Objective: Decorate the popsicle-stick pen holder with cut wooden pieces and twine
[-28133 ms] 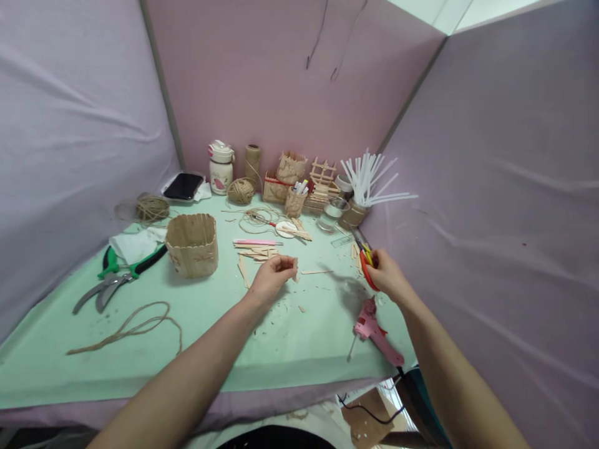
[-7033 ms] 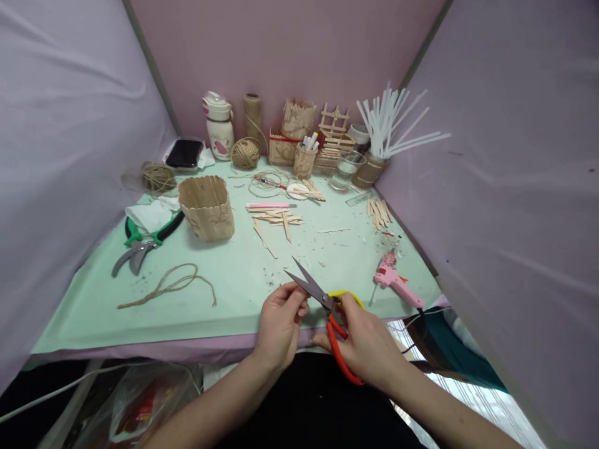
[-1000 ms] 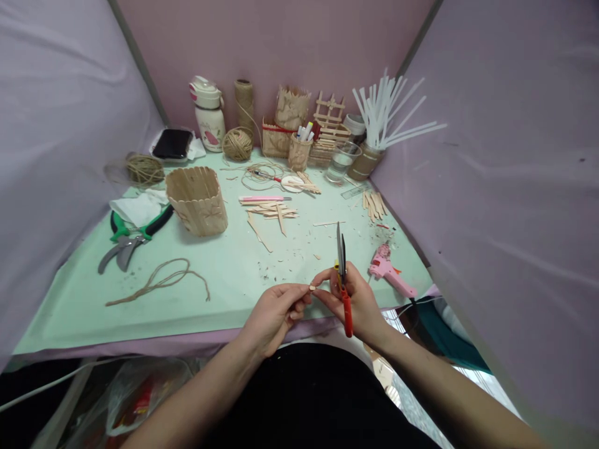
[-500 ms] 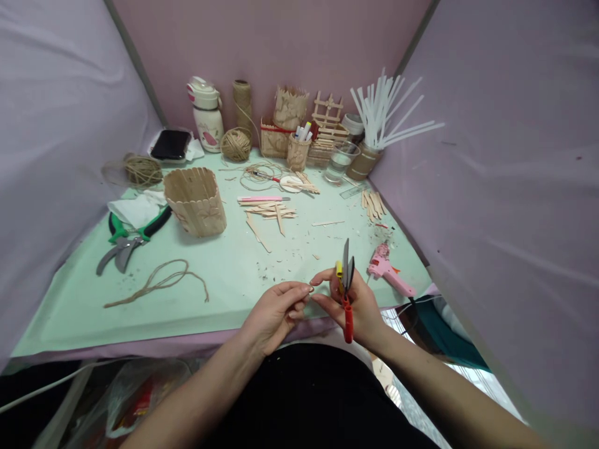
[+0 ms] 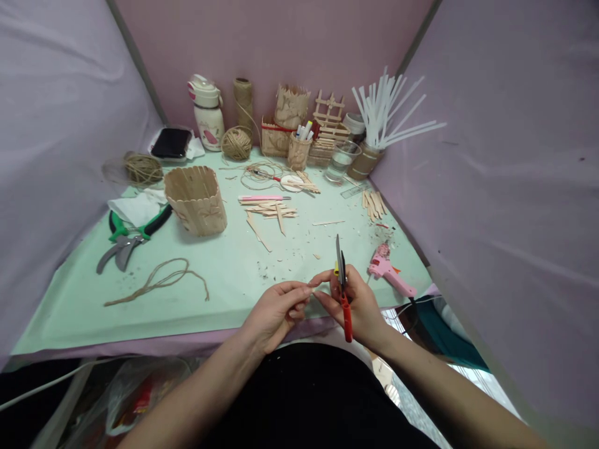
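Left hand [image 5: 279, 312]: a small pale piece [image 5: 312, 290] is pinched at the fingertips, over the near edge of the table [image 5: 234, 274]; its long axis is too small to be told.
Right hand [image 5: 358, 302]: the scissors [image 5: 343, 284] are held against the palm, while thumb and forefinger are placed at the right side of the pale piece.
Piece to scissors: the piece is set just left of the scissors, with both hands equally near; the slightly parted blades are pointed away from the body, the red handle toward it.
Pink glue gun [image 5: 390, 271]: laid at right, handle turned nearward.
Stick-built basket [image 5: 199, 209]: stood upright at left; its bottom is hidden.
Clear cup [image 5: 340, 164]: clear liquid is held inside.
Wooden cup [image 5: 298, 154]: markers [image 5: 305, 132] are stood inside.
Brown jar [image 5: 364, 163]: white glue sticks [image 5: 380, 118] are fanned from its mouth.
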{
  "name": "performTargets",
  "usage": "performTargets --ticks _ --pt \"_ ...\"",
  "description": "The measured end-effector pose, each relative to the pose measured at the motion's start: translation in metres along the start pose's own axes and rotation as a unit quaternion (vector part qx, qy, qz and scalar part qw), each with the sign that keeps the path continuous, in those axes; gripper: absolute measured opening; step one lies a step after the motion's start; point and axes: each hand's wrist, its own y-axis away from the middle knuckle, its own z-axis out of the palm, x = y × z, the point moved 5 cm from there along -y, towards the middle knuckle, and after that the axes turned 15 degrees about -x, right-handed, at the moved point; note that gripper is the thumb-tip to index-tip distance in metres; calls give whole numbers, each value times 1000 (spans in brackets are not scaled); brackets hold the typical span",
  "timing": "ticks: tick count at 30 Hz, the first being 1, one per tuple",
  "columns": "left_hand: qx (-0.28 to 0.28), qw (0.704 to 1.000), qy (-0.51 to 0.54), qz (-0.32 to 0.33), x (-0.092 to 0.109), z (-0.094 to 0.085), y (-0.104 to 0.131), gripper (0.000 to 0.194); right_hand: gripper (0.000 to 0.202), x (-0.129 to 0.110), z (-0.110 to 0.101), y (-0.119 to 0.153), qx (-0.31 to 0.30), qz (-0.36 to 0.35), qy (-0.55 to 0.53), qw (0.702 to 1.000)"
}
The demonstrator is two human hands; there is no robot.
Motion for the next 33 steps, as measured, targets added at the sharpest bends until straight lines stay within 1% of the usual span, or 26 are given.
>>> performTargets --ticks 3,6,8,11,14,18,26,30,33 --pt "16 999 -13 25 3 -2 1 24 27 -7 -6 2 -12 8 17 1000" --pt "38 996 -32 67 8 -4 3 25 34 -12 -14 5 -54 46 80 994" --pt "52 993 -49 95 11 -5 5 24 40 -13 -18 10 -86 88 146 982" --pt "65 988 -69 124 14 -5 8 22 45 -10 -20 18 -110 144 243 953" --pt "75 983 -72 150 15 -4 9 22 44 -10 -18 22 -117 164 296 934" --pt "79 980 -77 166 15 -5 10 19 42 -10 -14 23 -120 171 311 927" --pt "77 978 -92 169 14 -4 11 19 41 -10 -11 21 -116 167 305 930" --pt "76 977 -99 173 15 -3 11 18 41 -9 -10 21 -128 173 309 927" --pt "77 971 -121 191 16 -4 11 13 41 -9 -10 22 -137 187 317 920"
